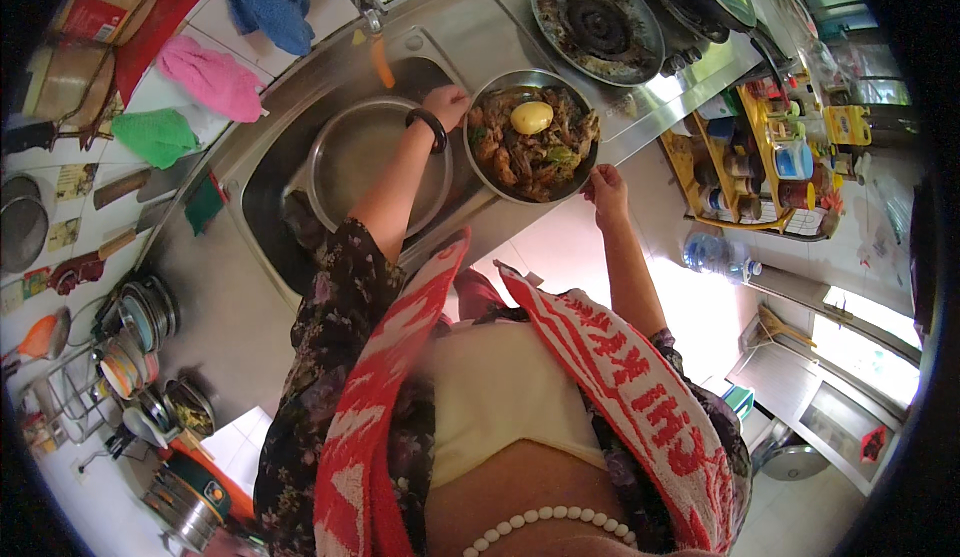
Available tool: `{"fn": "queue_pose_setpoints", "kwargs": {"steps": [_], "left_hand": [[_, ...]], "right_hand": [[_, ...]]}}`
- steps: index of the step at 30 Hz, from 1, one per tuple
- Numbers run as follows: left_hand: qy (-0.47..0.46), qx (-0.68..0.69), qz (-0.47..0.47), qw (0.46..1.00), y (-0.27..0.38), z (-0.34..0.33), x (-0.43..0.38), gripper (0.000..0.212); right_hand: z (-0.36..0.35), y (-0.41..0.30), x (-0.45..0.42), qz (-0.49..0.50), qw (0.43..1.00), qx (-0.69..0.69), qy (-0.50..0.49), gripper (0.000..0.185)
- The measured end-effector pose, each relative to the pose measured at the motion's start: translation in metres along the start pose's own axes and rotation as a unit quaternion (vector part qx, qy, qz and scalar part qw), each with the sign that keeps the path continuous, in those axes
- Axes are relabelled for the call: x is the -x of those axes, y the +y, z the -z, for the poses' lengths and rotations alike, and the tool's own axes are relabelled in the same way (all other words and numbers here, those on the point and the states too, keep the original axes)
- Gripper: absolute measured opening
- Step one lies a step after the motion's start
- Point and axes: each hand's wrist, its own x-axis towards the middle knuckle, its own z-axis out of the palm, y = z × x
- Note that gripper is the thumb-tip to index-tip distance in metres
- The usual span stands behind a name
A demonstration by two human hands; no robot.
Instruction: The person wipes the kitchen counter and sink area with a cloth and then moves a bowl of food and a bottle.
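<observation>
A round metal bowl of cooked, browned pieces, perhaps meat, with a smooth yellowish egg-like item on top, is held between my two hands at the right side of the sink. My left hand, with a dark bangle at the wrist, grips its left rim. At the lower right rim my right hand pinches the edge. Under my left forearm, a large round metal basin of cloudy liquid stands in the steel sink. The fingers' undersides are hidden.
The faucet with an orange spout piece hangs over the sink. A greasy metal pan and a lidded black wok stand at upper right. Beyond my right hand is a wooden spice rack; dishes stand at left.
</observation>
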Motion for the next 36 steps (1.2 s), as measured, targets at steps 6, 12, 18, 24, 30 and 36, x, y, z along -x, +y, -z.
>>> {"fn": "queue_pose_setpoints", "kwargs": {"steps": [6,12,18,24,30,36], "left_hand": [[-0.022,0.045,0.018,0.999,0.008,-0.001,0.028,0.015],[0.015,0.074,0.008,0.997,-0.008,-0.005,0.070,0.011],[0.109,0.046,-0.029,0.992,-0.038,0.016,0.125,0.011],[0.166,0.024,0.095,0.981,-0.047,0.047,0.207,0.015],[0.263,0.093,0.130,0.952,-0.071,0.069,0.290,0.017],[0.387,0.133,0.157,0.899,-0.115,0.133,0.427,0.015]], "right_hand": [[0.010,0.003,-0.009,0.021,0.999,0.029,-0.026,0.011],[0.020,0.004,-0.007,0.025,0.995,0.024,-0.097,0.009],[-0.021,-0.006,0.005,0.013,0.990,0.119,-0.069,0.008],[-0.061,-0.017,0.025,0.050,0.965,0.112,-0.232,0.007],[-0.115,0.001,0.040,0.021,0.956,0.109,-0.272,0.012],[-0.238,0.007,0.120,0.027,0.895,0.176,-0.409,0.013]]}}
